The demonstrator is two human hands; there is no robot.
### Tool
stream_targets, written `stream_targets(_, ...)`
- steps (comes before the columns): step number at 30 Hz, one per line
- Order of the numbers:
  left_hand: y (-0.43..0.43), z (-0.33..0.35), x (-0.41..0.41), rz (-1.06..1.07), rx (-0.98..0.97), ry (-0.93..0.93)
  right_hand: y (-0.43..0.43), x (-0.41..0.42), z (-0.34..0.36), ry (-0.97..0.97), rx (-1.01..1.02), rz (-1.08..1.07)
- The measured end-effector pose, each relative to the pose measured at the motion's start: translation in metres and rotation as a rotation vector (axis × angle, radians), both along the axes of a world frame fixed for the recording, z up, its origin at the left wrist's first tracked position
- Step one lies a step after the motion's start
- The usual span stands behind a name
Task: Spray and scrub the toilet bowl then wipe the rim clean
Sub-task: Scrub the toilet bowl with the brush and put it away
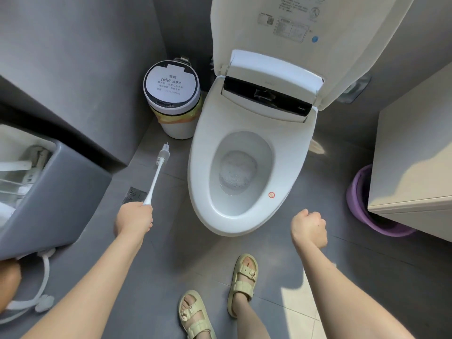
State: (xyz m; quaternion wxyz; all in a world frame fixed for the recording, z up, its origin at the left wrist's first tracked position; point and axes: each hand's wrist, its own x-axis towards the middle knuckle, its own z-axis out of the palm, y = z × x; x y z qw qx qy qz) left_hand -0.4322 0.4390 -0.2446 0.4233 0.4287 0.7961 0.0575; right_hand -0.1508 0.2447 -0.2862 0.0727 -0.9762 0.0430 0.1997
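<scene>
Toilet bowl: white, foamy water at bottom (brush held outside).

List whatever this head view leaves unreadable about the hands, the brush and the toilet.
Head view:
1. Right hand: seen from behind; its curled fingers hide the palm, so any contents are unknowable.
2. Brush held by the left hand: its head is too small to show bristles.
3. Toilet bowl: foam hides the drain.
4. Toilet lid: label print too small; top cut by the frame edge.
5. Purple basin: the cabinet covers much of it.
</scene>
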Motion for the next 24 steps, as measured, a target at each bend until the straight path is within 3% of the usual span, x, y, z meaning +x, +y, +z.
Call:
stream_targets(13,-0.019,0.109,-0.039,0.041,-0.055,-0.028,-0.015,-0.044,0.142,0.166,0.126,0.220)
stream_targets(24,-0.036,0.208,-0.090,-0.138,0.009,0.016,-0.031,-0.081,0.246,0.244,0.252,0.405)
